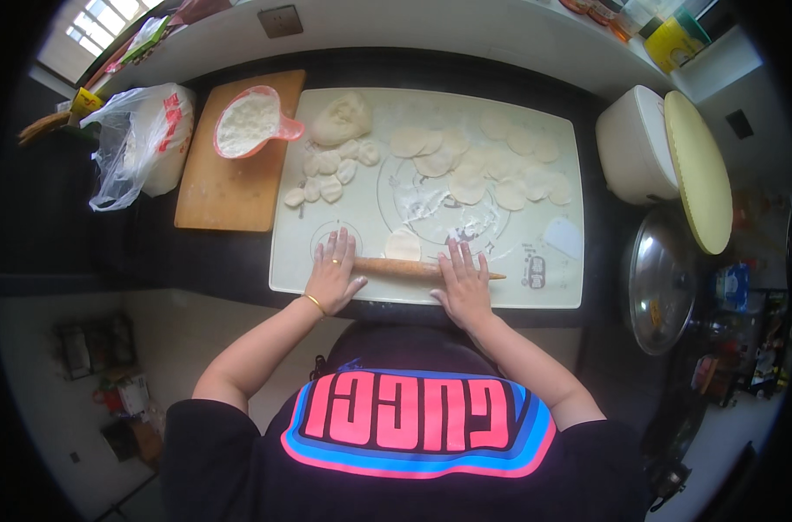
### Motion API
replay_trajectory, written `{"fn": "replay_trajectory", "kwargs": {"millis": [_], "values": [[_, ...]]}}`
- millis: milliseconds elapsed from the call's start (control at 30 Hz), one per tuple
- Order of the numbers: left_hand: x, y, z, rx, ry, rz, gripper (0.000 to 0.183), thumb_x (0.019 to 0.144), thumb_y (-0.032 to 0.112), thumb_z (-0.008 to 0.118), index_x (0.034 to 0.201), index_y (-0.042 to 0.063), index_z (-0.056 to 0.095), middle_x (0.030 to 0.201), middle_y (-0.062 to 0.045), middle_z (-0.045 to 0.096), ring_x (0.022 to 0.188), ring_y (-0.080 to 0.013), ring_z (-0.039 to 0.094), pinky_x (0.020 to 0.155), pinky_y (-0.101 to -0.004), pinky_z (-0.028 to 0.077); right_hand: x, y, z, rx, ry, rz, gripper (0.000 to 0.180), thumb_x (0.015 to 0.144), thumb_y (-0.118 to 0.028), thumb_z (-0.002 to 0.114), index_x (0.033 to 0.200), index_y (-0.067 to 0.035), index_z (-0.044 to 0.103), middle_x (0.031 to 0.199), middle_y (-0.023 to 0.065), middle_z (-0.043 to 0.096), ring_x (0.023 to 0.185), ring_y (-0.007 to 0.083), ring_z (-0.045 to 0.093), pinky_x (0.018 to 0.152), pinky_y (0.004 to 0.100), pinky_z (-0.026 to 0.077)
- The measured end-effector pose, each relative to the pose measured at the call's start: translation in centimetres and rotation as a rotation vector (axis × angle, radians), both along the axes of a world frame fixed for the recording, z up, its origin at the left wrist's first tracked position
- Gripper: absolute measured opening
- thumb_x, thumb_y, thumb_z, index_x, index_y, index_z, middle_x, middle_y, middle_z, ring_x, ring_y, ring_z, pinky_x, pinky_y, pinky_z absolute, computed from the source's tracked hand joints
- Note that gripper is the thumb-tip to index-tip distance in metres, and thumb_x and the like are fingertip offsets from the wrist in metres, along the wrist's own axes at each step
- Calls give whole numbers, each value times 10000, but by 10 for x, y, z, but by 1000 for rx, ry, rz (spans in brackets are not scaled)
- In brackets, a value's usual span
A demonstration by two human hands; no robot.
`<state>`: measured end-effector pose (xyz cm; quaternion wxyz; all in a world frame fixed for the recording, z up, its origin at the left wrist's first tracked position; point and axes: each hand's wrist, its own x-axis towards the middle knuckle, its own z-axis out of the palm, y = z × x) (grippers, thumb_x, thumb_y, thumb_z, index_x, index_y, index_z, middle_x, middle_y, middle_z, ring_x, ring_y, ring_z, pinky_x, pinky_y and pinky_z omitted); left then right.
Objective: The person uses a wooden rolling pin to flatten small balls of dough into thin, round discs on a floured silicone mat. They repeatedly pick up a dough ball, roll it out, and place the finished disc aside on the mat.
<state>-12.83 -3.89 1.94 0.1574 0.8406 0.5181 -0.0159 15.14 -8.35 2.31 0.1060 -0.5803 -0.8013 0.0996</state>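
Observation:
A tapered wooden rolling pin (399,267) lies crosswise near the front of a pale dough mat (383,297). My left hand (332,271) rests over its left end, fingers stretched forward. Over the right part lies my right hand (464,277), with the pin's pointed tip showing beyond it. One flat dough round (403,245) sits at the pin's far side, between my hands. Several small dough pieces (331,189) are grouped at the mat's left, below a larger dough lump (341,117). Many thin rolled rounds (467,183), some overlapping, spread across the back and right.
Loose flour (428,202) dusts the mat's middle. A white scraper (563,237) lies at right. On a wooden board (229,202) stands a pink-handled scoop of flour (247,124), beside a plastic-bagged package (161,143). A white bin (634,147), yellow round board (699,173) and metal lid (660,280) flank the right.

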Motion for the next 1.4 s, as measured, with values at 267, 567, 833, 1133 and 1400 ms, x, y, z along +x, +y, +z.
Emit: {"fn": "replay_trajectory", "kwargs": {"millis": [267,567,833,1133,1400], "values": [[77,77,6,-91,-361,-18,385,739,142,671,1074,38,513,1102,-178,527,987,-351,520,854,-397,432,8,-4,-6,212,-12,55,143,815,-118,533,957,-111,517,1394,118,376,1293,239,361,1013,510,235],[72,44,-4,-98,-333,71,283,689,242,710,802,31,559,822,-159,585,801,-344,559,723,-407,455,35,-29,-4,149,26,-10,242,754,-125,622,981,-118,537,1390,113,386,1277,237,382,1002,472,250],[75,38,11,-258,-187,336,365,708,344,705,799,25,552,744,-170,606,742,-345,586,681,-419,460,31,-27,7,53,75,1,327,691,-117,692,979,-115,537,1388,109,383,1279,247,373,998,484,261],[23,-4,15,115,-186,326,505,835,326,575,1214,10,470,1242,-254,478,1166,-388,442,955,-469,357,3,-3,0,-20,76,49,328,734,-170,683,1012,-95,525,1410,129,348,1314,270,320,1002,521,257],[17,44,-8,174,-4,424,698,865,300,518,1421,20,201,1478,-254,111,1370,-404,103,1078,-565,84,-34,85,-10,92,-139,-113,651,831,-452,528,1333,-67,378,1476,190,192,1369,318,186,1065,557,141]]}}
